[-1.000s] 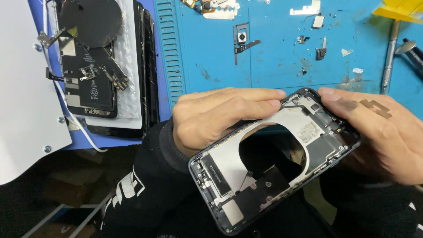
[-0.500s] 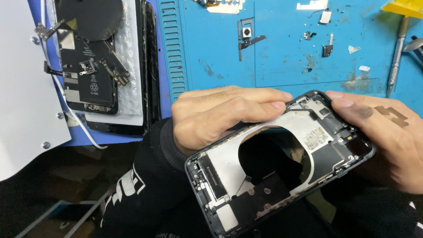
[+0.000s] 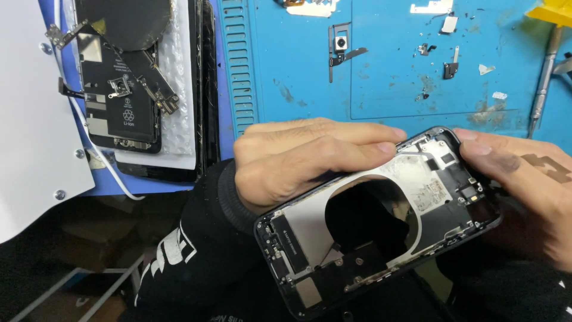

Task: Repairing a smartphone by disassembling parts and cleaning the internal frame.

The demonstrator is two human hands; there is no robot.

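Gutted phone housing [image 3: 381, 226] (dark, round central hole) slants up-right, gripped between left hand [image 3: 298, 164] and right hand [image 3: 524, 191]

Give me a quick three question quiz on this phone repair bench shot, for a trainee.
1. True or false: both hands grip the opened phone housing.
2. Which hand lies along the housing's upper long edge? A left hand B right hand
3. Fill in: the loose camera module lies on the ___ mat.

Key: 1 true; 2 A; 3 blue.
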